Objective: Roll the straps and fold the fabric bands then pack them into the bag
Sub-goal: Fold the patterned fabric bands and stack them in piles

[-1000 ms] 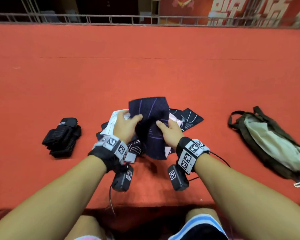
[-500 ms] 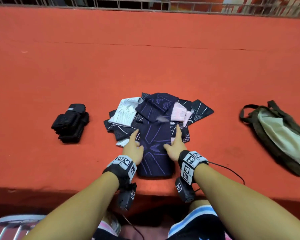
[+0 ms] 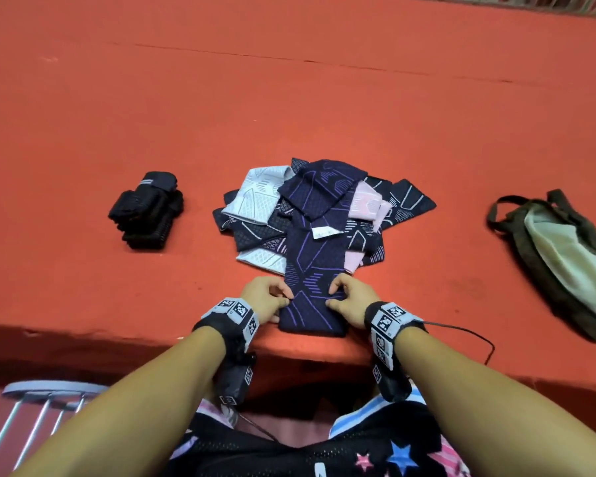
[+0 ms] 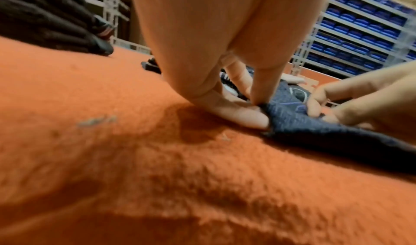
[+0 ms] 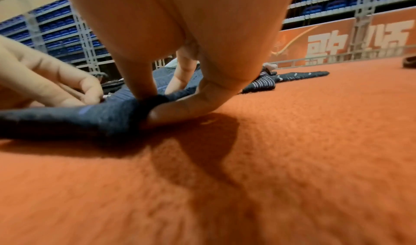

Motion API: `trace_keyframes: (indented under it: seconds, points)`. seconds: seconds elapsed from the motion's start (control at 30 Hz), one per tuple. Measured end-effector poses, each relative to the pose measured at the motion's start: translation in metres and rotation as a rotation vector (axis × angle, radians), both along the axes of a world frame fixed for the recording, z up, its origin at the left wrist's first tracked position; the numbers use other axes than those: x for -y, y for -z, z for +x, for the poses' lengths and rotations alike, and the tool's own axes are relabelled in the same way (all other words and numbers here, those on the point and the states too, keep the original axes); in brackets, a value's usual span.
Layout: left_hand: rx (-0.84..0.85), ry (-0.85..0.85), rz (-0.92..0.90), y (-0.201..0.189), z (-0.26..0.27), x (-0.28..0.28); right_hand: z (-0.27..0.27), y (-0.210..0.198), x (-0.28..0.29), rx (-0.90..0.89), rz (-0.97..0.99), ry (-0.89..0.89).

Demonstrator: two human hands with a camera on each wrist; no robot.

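A navy fabric band with purple lines (image 3: pixel 312 270) lies flat on the red felt table (image 3: pixel 289 98), its near end close to the front edge. My left hand (image 3: pixel 272 297) pinches the band's left edge (image 4: pixel 268 113) between thumb and finger. My right hand (image 3: pixel 344 297) pinches its right edge (image 5: pixel 153 105) the same way. Behind the band sits a pile of other bands (image 3: pixel 324 208) in white, pink and dark patterns. A bundle of rolled black straps (image 3: pixel 147 210) rests to the left. The olive bag (image 3: pixel 561 249) lies at the right.
The table's front edge (image 3: pixel 117 339) runs just below my wrists. A cable (image 3: pixel 468 333) trails from my right wrist over the felt. A grey metal stool (image 3: pixel 49 390) stands below at the left. A railing and shelving lie beyond the far edge.
The navy band, held up a second ago, was laid flat toward me. Both hands have slid back along its sides to the near end and now pinch its edges.
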State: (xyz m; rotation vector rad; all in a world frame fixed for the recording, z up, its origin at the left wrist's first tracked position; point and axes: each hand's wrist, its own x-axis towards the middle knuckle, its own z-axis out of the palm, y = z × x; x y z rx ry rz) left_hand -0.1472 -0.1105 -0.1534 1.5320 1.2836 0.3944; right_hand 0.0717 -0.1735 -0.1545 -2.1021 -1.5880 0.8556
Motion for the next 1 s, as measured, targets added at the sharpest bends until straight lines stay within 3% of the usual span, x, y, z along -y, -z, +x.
trace_keyframes:
  seconds: [0.17, 0.4, 0.63, 0.8, 1.0]
  points:
    - [0.053, 0.043, -0.092, -0.006, -0.011, 0.000, 0.003, 0.004, 0.011, -0.447, 0.004, 0.230]
    - [0.201, -0.008, -0.050, 0.002, -0.014, 0.008, 0.004, -0.002, 0.021, -0.782, -0.063, 0.236]
    - [0.235, -0.104, -0.101, 0.004, -0.013, 0.009, 0.001, -0.001, 0.028, -0.576, 0.008, 0.111]
    - [0.237, -0.214, -0.106, 0.003, -0.012, 0.013, -0.002, 0.007, 0.021, -0.554, -0.010, 0.267]
    - [0.249, -0.233, -0.093, 0.003, -0.008, 0.016, 0.002, 0.011, 0.018, -0.440, 0.029, 0.306]
